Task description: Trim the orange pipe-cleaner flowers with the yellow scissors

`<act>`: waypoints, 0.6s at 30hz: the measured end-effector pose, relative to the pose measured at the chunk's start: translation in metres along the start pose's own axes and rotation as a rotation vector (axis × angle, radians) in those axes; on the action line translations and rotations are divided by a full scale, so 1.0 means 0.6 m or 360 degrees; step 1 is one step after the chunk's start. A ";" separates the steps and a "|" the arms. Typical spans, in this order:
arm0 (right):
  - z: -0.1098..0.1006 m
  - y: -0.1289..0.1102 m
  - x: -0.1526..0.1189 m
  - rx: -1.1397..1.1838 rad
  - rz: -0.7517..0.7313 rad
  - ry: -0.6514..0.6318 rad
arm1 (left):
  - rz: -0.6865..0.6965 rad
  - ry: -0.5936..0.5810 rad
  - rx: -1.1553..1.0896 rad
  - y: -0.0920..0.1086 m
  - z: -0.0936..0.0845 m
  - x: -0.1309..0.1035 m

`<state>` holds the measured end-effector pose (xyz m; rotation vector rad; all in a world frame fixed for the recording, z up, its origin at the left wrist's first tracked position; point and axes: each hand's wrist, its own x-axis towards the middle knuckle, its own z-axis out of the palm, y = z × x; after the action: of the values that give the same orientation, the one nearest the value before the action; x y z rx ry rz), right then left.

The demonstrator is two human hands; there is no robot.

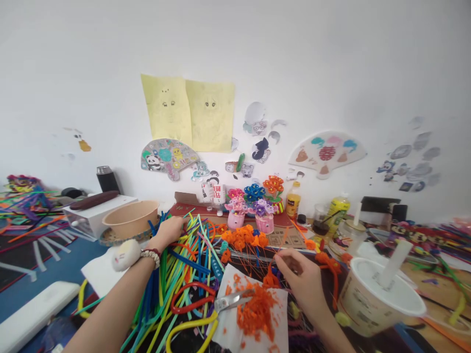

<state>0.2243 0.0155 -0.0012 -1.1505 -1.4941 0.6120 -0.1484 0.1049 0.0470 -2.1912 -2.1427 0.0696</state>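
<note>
My left hand (171,231) reaches over the far end of a heap of coloured pipe cleaners (184,274); its fingertips are hidden behind the hand. My right hand (296,267) has thumb and forefinger pinched near thin stems beside a cluster of orange fuzzy flowers (241,239); whether it holds a stem is too small to make out. Below, scissors (231,300) with red and yellow handles lie across a white sheet (224,326), partly on a pile of orange fuzz clippings (257,311). An orange fuzzy piece (271,279) is just left of my right hand.
Potted fuzzy flowers (265,223) stand at the back on a cardboard sheet. A lidded cup with a straw (380,294) is at the right. Bottles (293,200) stand near the wall. At the left are a beige bowl (130,219), a white box (86,223) and a black flask (107,180).
</note>
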 end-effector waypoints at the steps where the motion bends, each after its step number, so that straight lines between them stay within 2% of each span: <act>1: -0.001 0.001 0.000 -0.0005 0.0001 0.0001 | 0.0006 0.0037 0.0019 -0.003 -0.009 -0.002; 10: 0.001 0.002 -0.001 -0.0049 -0.0031 -0.0028 | 0.0040 0.0468 0.0154 -0.018 -0.127 -0.043; 14: 0.003 0.001 -0.002 -0.0071 -0.0052 -0.0026 | -0.0043 0.0694 0.0115 -0.020 -0.149 -0.064; 18: 0.005 0.003 -0.002 -0.0082 -0.0064 -0.0012 | -0.0060 0.0981 -0.0095 -0.015 -0.158 -0.085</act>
<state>0.2222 0.0160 -0.0041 -1.1560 -1.5437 0.5541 -0.1506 0.0522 0.1414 -1.8602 -1.8390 -0.5957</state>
